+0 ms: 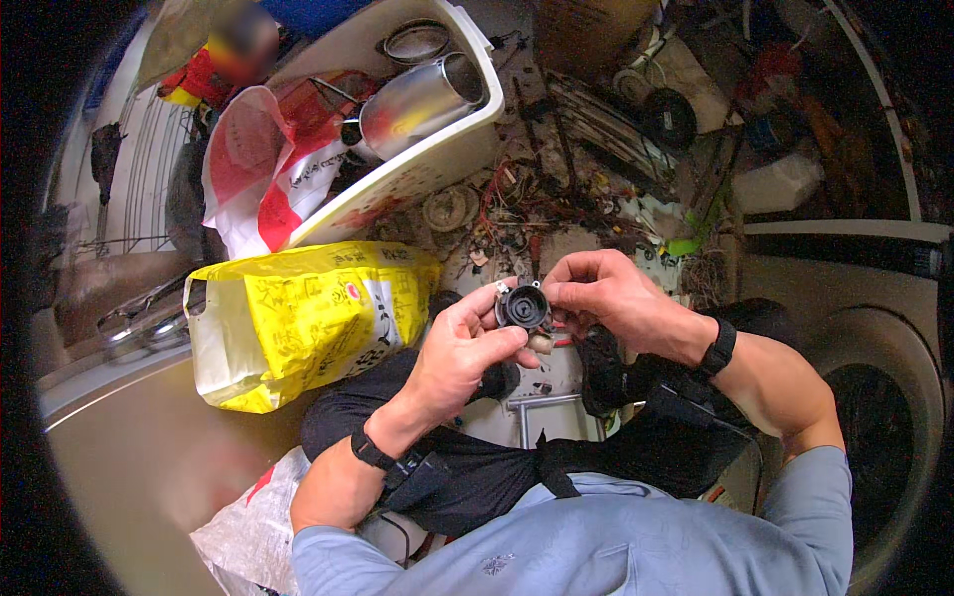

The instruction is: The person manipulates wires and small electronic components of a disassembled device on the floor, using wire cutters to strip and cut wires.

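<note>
In front of my body, my left hand (467,343) grips a small round black plastic part (524,307) with concentric rings inside its cup. The thumb presses its near edge and the fingers curl behind it. Small metal tabs stick out at its upper rim, and a pale knob-like piece (541,343) shows just below it. Against the right side of the same part, my right hand (606,293) has thumb and forefinger pinched together. What lies between those fingertips is too small to make out.
A yellow bag (328,318) stands open on the left. Behind it, a white plastic bin (417,164) holds a metal cylinder (422,104) and a red-and-white bag (263,164). Scattered wires and scraps (507,199) cover the floor ahead. A round appliance door (874,417) is at the right.
</note>
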`<state>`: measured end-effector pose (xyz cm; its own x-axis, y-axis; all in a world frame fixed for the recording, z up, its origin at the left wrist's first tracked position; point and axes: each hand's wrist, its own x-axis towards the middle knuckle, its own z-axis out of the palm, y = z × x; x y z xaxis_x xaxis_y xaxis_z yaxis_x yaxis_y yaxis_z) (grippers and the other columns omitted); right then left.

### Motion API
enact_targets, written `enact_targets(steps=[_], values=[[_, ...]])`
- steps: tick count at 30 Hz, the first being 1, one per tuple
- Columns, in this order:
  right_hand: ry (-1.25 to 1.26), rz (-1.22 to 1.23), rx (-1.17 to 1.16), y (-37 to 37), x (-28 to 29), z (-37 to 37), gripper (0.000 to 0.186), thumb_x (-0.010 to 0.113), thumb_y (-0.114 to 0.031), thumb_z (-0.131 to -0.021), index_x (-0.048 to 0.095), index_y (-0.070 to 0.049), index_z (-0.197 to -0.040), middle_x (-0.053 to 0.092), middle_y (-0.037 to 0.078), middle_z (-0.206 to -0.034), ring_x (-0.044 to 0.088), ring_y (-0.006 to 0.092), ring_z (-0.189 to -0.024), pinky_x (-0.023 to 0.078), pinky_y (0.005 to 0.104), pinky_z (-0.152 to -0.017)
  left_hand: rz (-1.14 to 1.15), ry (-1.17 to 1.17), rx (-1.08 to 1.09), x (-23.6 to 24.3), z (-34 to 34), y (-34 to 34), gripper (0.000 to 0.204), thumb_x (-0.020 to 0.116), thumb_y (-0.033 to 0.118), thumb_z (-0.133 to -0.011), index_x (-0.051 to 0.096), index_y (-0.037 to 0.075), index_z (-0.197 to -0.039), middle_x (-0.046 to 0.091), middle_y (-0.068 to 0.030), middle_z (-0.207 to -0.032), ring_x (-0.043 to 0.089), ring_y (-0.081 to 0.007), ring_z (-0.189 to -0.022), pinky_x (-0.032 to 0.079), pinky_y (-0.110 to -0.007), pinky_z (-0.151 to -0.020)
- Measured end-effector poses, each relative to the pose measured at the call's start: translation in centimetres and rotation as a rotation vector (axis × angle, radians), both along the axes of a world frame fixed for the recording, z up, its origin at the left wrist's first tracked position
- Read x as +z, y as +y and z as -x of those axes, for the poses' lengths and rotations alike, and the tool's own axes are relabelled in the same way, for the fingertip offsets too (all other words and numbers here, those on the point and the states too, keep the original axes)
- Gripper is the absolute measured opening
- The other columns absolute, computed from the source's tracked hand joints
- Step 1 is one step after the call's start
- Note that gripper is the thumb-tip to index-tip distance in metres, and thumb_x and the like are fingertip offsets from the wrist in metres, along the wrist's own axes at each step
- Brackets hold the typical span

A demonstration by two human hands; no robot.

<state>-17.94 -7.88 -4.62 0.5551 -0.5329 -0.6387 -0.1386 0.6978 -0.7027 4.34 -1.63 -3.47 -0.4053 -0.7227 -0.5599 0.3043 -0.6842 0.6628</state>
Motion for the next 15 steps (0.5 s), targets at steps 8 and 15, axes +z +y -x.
enact_targets(steps=[8, 15], values=[[0.081, 0.260, 0.037, 0.39, 0.30, -0.51, 0.019, 0.067, -0.016, -0.090, 0.068, 0.003, -0.090, 0.067, 0.005, -0.083, 0.061, 0.0103, -0.078, 0.051, 0.0284, -0.067, 0.057, -0.009, 0.055, -0.29, 0.43, 0.47, 0.056, 0.062, 0.003, -0.090, 0.043, 0.000, -0.142, 0.062, -0.0083, -0.121, 0.065, -0.0179, -0.102, 0.058, -0.036, -0.090], [0.096, 0.423, 0.008, 0.91, -0.40, -0.38, 0.016, 0.066, -0.014, -0.091, 0.067, 0.002, -0.093, 0.065, 0.005, -0.079, 0.060, 0.0089, -0.069, 0.051, 0.0268, -0.057, -0.042, 0.043, 0.090, -0.83, 0.67, 0.05, 0.044, 0.061, 0.004, -0.094, 0.048, 0.001, -0.136, 0.061, -0.0079, -0.121, 0.062, -0.0166, -0.106, 0.058, -0.040, -0.093]])
